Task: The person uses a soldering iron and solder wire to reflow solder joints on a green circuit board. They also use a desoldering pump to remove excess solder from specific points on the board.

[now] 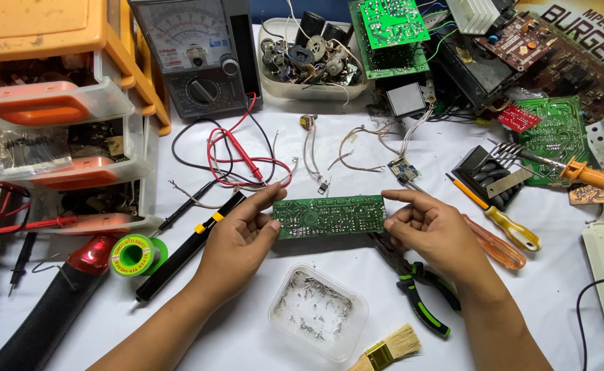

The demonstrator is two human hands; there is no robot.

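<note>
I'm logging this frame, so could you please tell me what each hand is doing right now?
Left hand: closed on the left end of the green board.
Right hand: closed on its right end.

A white table [178,330] fills the whole view, with bright, even light on it. A set of plastic drawers [54,103] with an orange top stands at the left edge.

Electronics repair workshop. White-covered table [315,137] crowded with gear: analog multimeter [199,58] at the far edge, soldering iron [590,175] near the right edge, solder spool [133,255] left, green circuit boards [391,27] piled at the far right corner, orange parts drawers [54,103] along the left edge, screwdrivers [501,220], pliers [419,288].
</note>
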